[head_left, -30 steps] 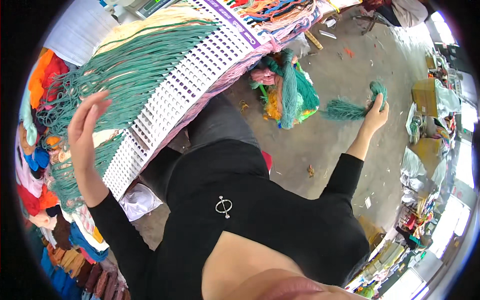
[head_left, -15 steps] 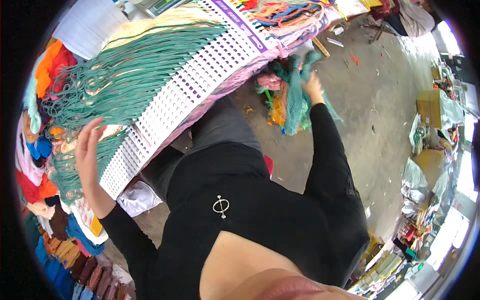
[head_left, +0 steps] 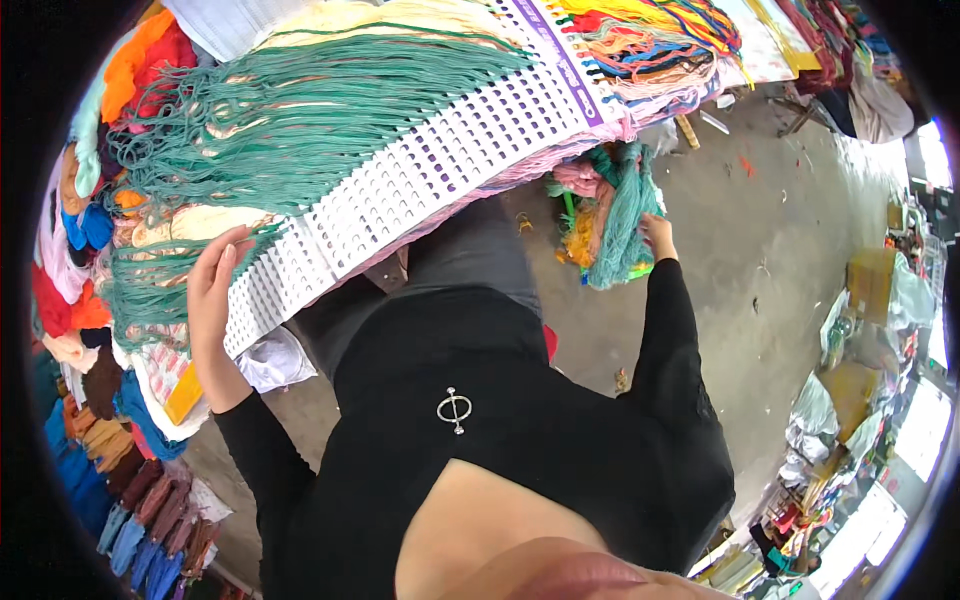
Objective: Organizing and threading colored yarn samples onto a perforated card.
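Note:
My left hand (head_left: 213, 290) rests with fingers spread on the near edge of a white perforated board (head_left: 420, 170), right by a fringe of teal yarn strands (head_left: 290, 110) knotted across it. My right hand (head_left: 657, 235) is closed on a hanging bundle of teal yarn (head_left: 622, 215), next to a cluster of pink, yellow and green skeins under the board's edge. My black top with a round metal pin fills the lower middle.
Piles of coloured yarn (head_left: 80, 330) in orange, red, blue and brown lie at the left. Multicoloured yarn (head_left: 650, 40) hangs from the board's far end. Grey concrete floor (head_left: 760, 250) spreads right, with cardboard boxes (head_left: 870, 285) and clutter along the far right.
My right arm swung in from far out over the floor, carrying teal yarn to the skein cluster by the board. My left hand lowered onto the board's edge.

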Tool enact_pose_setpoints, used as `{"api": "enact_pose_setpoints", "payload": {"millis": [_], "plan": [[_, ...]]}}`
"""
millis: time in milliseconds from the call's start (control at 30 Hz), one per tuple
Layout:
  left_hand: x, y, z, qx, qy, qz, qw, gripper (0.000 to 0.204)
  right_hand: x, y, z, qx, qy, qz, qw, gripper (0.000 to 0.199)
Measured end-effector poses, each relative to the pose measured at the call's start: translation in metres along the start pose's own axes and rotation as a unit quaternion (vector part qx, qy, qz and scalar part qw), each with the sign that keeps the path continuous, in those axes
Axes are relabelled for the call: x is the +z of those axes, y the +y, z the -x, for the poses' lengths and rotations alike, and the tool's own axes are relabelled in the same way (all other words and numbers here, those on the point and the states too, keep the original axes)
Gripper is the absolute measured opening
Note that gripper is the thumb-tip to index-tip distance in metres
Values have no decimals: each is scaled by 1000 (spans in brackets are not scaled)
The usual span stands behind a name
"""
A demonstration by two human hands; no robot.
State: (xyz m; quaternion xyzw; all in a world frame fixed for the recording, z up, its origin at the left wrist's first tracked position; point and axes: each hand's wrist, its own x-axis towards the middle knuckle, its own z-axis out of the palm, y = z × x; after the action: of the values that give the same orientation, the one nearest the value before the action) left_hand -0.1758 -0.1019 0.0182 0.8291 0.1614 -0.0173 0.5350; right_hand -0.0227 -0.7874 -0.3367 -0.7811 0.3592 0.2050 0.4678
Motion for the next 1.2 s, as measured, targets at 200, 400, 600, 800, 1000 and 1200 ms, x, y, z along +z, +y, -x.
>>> {"api": "enact_pose_setpoints", "payload": {"millis": [200,400,600,800,1000,1200], "plan": [[-5,-16,2,-43,70,52,995,30,-27,5,-54,53,68,-98,991,22],[-56,-61,18,-77,254,326,907,34,-5,-23,-95,20,74,-232,970,36],[-127,-115,44,-22,222,492,842,34,11,-20,-148,80,34,-295,952,27],[-128,-114,32,-33,238,511,825,33,2,-6,-135,-51,138,99,984,42],[-127,-108,47,-14,200,516,833,34,-4,-38,-7,-192,275,175,926,42],[-72,-108,4,-73,318,422,846,36,44,-61,4,-275,281,228,891,56]]}}
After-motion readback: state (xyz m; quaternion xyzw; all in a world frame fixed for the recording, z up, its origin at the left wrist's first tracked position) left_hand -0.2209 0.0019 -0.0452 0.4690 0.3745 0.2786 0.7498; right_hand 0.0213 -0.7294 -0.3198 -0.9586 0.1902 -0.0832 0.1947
